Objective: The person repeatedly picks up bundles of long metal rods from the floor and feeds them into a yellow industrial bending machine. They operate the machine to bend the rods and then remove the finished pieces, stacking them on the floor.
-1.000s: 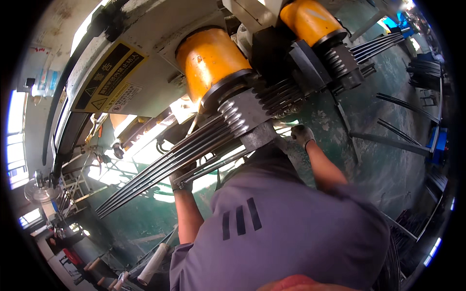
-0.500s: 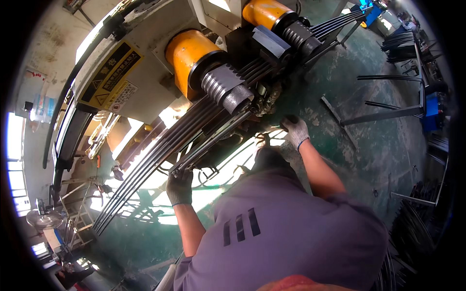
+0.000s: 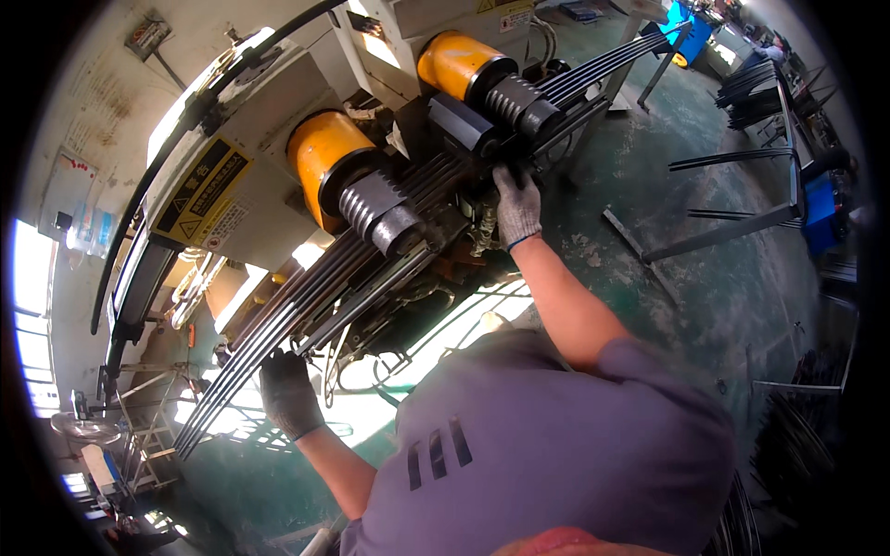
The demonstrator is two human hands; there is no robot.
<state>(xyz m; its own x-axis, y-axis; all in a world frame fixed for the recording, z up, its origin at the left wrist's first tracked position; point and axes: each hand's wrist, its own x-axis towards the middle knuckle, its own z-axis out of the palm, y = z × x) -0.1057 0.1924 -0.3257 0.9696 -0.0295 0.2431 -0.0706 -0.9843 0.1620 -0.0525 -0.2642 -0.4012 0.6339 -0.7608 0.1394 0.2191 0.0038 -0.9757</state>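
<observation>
While the dark-gloved left hand [image 3: 289,394] grips the long dark metal rods [image 3: 278,334] low at their left end, the grey-gloved right hand [image 3: 516,206] presses curled fingers on them between the orange grooved steel rollers [image 3: 345,176]

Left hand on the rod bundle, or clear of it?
Touching. Head view: the gloved left hand wraps the dark rod bundle below the grooved roller.
</observation>
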